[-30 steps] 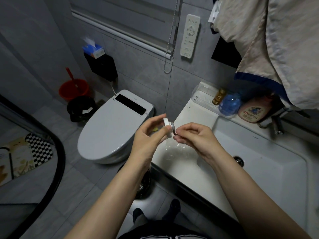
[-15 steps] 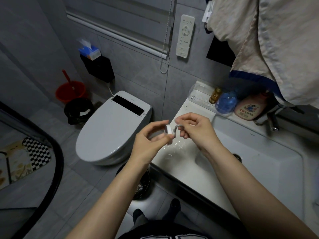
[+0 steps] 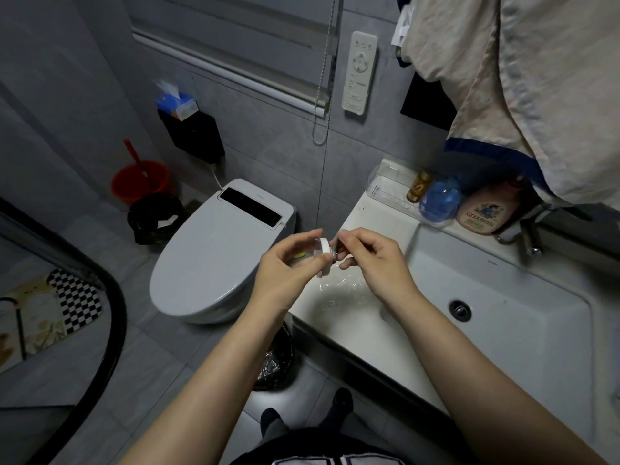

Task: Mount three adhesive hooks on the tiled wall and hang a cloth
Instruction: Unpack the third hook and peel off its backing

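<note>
My left hand (image 3: 288, 266) holds a small round white adhesive hook (image 3: 324, 253) between thumb and fingers, in front of me above the sink counter. My right hand (image 3: 372, 260) pinches the metal hook part or backing at the disc's right side; which one is hidden by the fingers. A beige cloth with a dark blue border (image 3: 523, 88) hangs at the upper right. The grey tiled wall (image 3: 278, 142) stands behind the toilet and sink.
A white sink counter (image 3: 355, 323) with crumpled clear film (image 3: 342, 290) lies below my hands. Bottles (image 3: 483, 213) and a clear tray (image 3: 385, 186) sit at the back. A closed toilet (image 3: 214, 253), wall remote (image 3: 359, 72), tissue box (image 3: 176, 104), red bucket (image 3: 141, 179) and black bin (image 3: 156, 218) are left.
Both hands stayed together on the hook and shifted slightly; my right fingers moved along the hook's right side. The camera view drifted a little.
</note>
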